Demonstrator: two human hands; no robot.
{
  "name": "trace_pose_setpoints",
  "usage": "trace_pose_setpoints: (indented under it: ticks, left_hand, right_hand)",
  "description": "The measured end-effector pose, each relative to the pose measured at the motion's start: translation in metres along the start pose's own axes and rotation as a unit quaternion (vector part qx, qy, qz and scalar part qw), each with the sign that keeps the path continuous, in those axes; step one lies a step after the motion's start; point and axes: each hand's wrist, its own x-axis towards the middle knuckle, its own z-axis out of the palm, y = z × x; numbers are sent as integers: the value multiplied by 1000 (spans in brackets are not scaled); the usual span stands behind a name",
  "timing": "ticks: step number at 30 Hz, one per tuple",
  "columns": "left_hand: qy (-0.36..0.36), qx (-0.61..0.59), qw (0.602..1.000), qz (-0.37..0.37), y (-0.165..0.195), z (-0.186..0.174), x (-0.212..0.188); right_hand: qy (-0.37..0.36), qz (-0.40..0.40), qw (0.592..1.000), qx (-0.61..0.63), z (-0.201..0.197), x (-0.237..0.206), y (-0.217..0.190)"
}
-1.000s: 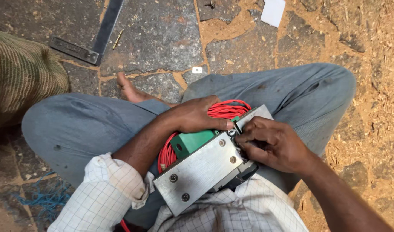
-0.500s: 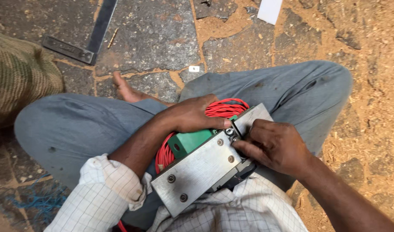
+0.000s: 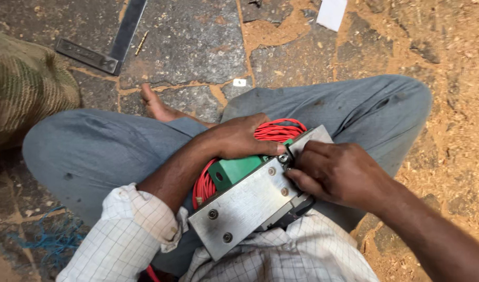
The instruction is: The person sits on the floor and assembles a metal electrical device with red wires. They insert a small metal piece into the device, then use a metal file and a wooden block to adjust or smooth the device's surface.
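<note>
A green power tool (image 3: 234, 171) with a flat grey metal base plate (image 3: 244, 206) lies upside down in my lap, a coil of red cord (image 3: 273, 130) bundled against it. My left hand (image 3: 239, 138) grips the tool's green body and the cord, thumb tip near the gap in the plate. My right hand (image 3: 336, 172) rests on the plate's far end, fingers pinched at a small metal part in that gap. What the fingertips hold is hidden.
I sit cross-legged in grey trousers (image 3: 98, 151) on a stone floor with sawdust to the right. A metal try square (image 3: 101, 44) and a small screw (image 3: 141, 43) lie at the upper left, a burlap sack (image 3: 25, 89) at the left, white paper (image 3: 332, 13) at the top.
The view has drifted slightly. My right fingers have shifted a little at the plate's gap; the left hand keeps its grip.
</note>
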Motion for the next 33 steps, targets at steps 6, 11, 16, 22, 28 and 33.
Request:
trace_pose_setpoints:
  ticks: [6,11,16,22,28,33]
  left_hand:
    - [1,8,1000,0,1,0,4]
    - [3,15,1000,-10,-1,0,3]
    - [3,11,1000,-15,-3,2,5]
    - [7,10,1000,-2,-2,2,5]
    - [-1,17,1000,-14,3,0,3]
    - [2,22,1000,-11,2,1,4]
  right_hand:
    - [-55,22,995,-78,4,3,-1]
    - [0,-38,999,-9,-1,5,-7]
    - [16,-33,999,17,-4,4,-8]
    - [22,-18,999,-19,0,3,-7]
    - [-45,42,996,-57,-4,5,-13]
    - [-23,3,998,-57,-9,8,-15]
